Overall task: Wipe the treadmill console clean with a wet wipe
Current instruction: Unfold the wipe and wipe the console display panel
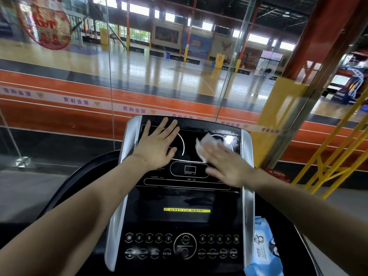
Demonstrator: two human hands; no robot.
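The black treadmill console (185, 200) with silver side rails fills the lower middle of the head view. My left hand (157, 144) lies flat with straight fingers on the upper left of the display panel. My right hand (225, 162) presses a white wet wipe (205, 144) flat against the upper right of the panel; the hand is blurred. Wet streaks shine on the glass at the panel's top right (231, 140). Below, a yellow label strip and a row of round buttons (183, 246) are visible.
A blue pack of wet wipes (262, 248) sits in the tray right of the console. A glass wall (111, 76) stands just beyond the console, with a sports hall behind it. A yellow railing (334, 160) runs at the right.
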